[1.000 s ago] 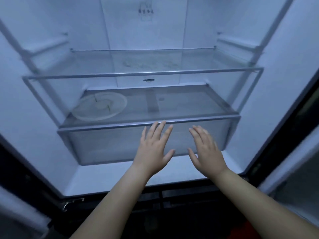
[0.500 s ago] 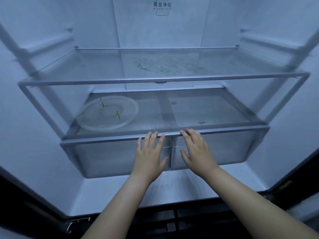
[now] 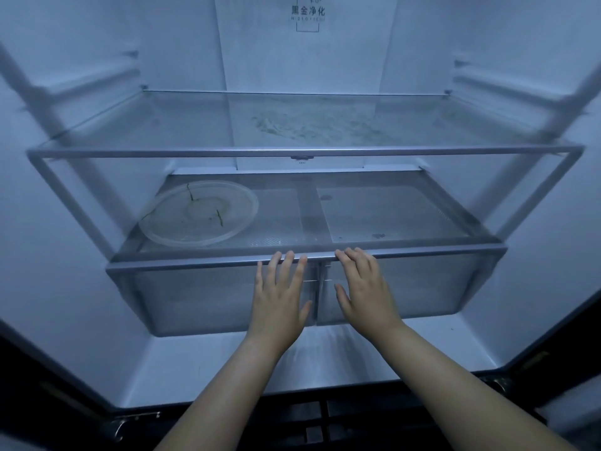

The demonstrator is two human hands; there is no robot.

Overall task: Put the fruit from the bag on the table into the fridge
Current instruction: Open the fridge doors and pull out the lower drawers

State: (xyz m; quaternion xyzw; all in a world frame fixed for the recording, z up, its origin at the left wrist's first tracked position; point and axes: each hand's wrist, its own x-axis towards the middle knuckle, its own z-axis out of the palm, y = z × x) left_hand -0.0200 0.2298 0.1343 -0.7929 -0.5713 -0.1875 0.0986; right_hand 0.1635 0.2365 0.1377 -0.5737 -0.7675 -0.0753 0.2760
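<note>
The fridge stands open in front of me, its white inside wall (image 3: pixel 81 255) dimly lit. Two clear drawers sit side by side at the bottom, the left drawer (image 3: pixel 195 297) and the right drawer (image 3: pixel 432 288). My left hand (image 3: pixel 279 301) lies flat with straight fingers on the front of the left drawer near its inner end, fingertips at the top rim. My right hand (image 3: pixel 367 288) lies flat on the front of the right drawer in the same way. Neither hand holds anything. No fruit and no bag are in view.
A clear round plate (image 3: pixel 198 213) lies on the left of the glass shelf (image 3: pixel 390 219) above the drawers. A higher glass shelf (image 3: pixel 292 125) with a metal front rail spans the fridge. Both fridge doors stand open at the sides.
Both hands have moved forward and up from mid-air onto the drawer fronts. The view has moved closer to the fridge and centred on it.
</note>
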